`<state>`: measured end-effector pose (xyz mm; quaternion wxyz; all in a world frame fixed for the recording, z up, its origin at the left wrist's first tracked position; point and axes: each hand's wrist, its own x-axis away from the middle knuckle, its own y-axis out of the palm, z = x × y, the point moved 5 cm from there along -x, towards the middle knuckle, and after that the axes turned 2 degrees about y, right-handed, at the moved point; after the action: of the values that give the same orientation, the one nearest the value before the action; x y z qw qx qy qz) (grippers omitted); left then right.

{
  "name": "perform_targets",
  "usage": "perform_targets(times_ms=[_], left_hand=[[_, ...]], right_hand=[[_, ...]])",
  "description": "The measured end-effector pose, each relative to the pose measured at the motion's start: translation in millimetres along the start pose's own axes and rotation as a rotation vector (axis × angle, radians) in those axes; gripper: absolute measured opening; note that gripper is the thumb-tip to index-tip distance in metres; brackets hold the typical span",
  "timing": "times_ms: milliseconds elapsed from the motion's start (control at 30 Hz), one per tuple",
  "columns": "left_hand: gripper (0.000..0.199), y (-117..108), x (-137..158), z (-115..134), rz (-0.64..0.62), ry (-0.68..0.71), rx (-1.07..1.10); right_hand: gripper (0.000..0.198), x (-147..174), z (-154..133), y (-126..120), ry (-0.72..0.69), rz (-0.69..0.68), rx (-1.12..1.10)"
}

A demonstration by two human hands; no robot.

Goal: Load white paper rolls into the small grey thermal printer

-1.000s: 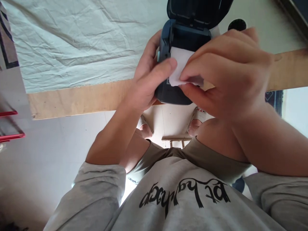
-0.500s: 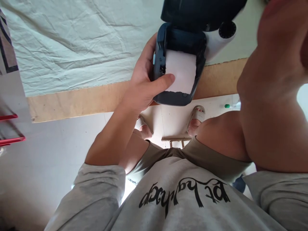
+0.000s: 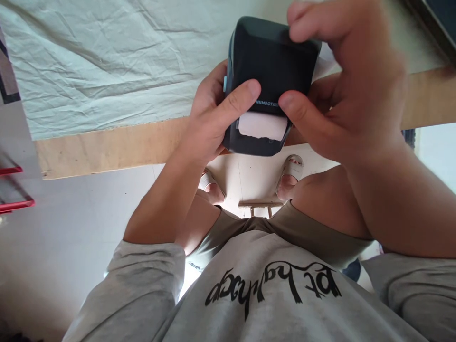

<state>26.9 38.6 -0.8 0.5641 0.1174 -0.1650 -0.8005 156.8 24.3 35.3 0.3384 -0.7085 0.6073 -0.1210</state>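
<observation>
1. Left hand [image 3: 221, 111], just above and left of the frame's centre, is wrapped around the left side of a dark printer [image 3: 272, 78], its thumb laid across the top.
2. Right hand [image 3: 342, 80], at the upper right and somewhat blurred, is half open. Its thumb rests on the lower right of the printer's black lid [image 3: 267, 57]; its index finger is raised over the upper right corner. Whether that fingertip touches, or the hand truly grips, cannot be told.
3. The printer sits at the upper centre of the frame, its long axis nearly vertical, the top leaning slightly right. The lid is down, and "NIIMBOT" lettering reads upright near its lower edge.
4. A white paper strip [image 3: 262, 126] shows below the lid, its uneven end pointing toward the bottom of the frame.
5. Behind the printer, a tabletop [image 3: 117, 149] with a bare wooden edge crosses the frame; wrinkled pale green cloth [image 3: 117, 66] covers its upper left part.
</observation>
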Motion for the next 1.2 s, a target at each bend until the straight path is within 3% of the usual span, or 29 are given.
perform_targets(times_ms=[67,133,700,800,1000,1200], left_hand=[[0.012,1,0,1,0.008,-0.008,0.009],[0.015,1,0,2,0.004,-0.008,0.01],[0.014,-7,-6,-9,-0.028,-0.057,0.005],[0.021,-5,-6,-5,-0.029,-0.026,0.069],[0.037,-6,-10,-12,-0.119,-0.16,0.237],[0.039,-12,-10,-13,-0.063,-0.126,0.14]], right_hand=[[0.043,-2,-6,5,-0.061,-0.045,0.088],[0.042,-3,-9,7,-0.084,-0.049,0.042],[0.038,-2,-2,13,-0.051,-0.056,-0.036],[0.037,-2,1,14,-0.098,-0.03,-0.023],[0.034,-3,5,17,-0.134,-0.02,0.009],[0.037,-2,-3,11,-0.173,0.033,0.079]])
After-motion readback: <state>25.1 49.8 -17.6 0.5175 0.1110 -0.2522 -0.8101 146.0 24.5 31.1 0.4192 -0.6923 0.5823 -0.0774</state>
